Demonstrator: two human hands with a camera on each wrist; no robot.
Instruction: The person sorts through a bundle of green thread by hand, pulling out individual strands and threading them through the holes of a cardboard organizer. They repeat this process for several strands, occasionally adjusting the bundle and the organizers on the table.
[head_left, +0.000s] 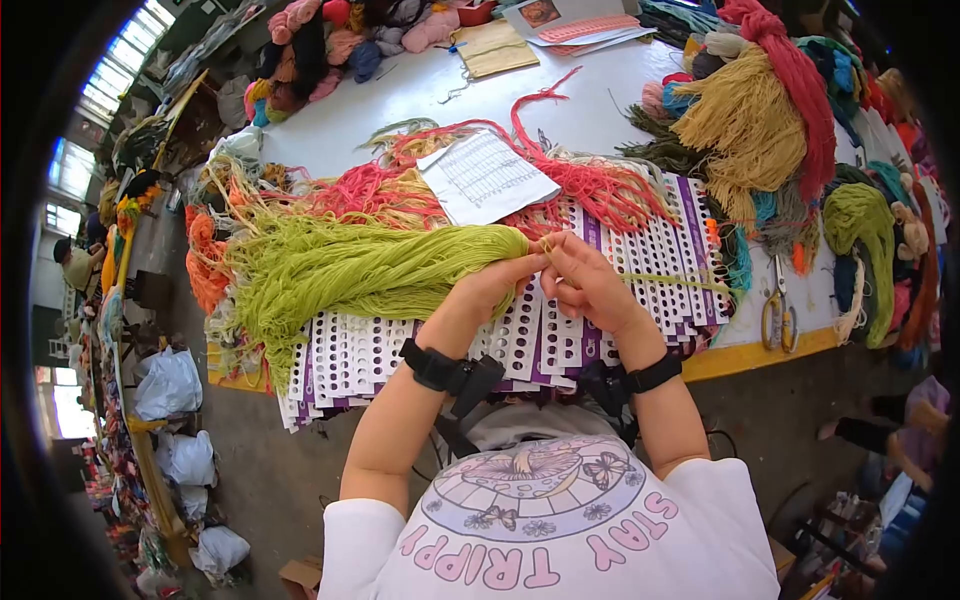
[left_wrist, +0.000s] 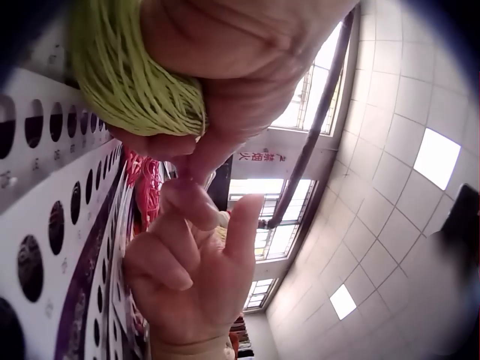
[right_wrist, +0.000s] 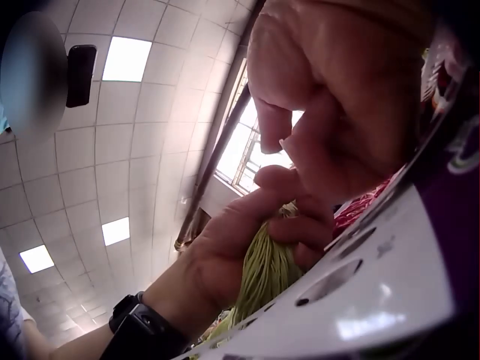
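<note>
A thick skein of lime-green yarn (head_left: pixel 380 265) lies across a layer of punched white-and-purple cards (head_left: pixel 360 350). My left hand (head_left: pixel 490 285) grips its gathered right end, fingers wrapped round the strands, as the left wrist view shows with the yarn (left_wrist: pixel 139 82) bulging beside the palm. Right at that end, the fingertips of my right hand (head_left: pixel 592 283) meet my left fingertips and pinch at a thin bit of the yarn. In the right wrist view the strands (right_wrist: pixel 266 266) hang below the left hand's fingers. A loose green strand (head_left: pixel 680 284) trails to the right over the cards.
Red and yellow yarn (head_left: pixel 620 195) lies behind the skein, under a written paper sheet (head_left: pixel 487 178). Scissors (head_left: pixel 779 310) lie near the table's right front edge. Heaps of tan yarn (head_left: pixel 745 125) and other colours stand at back right. More yarn piles up at the back left.
</note>
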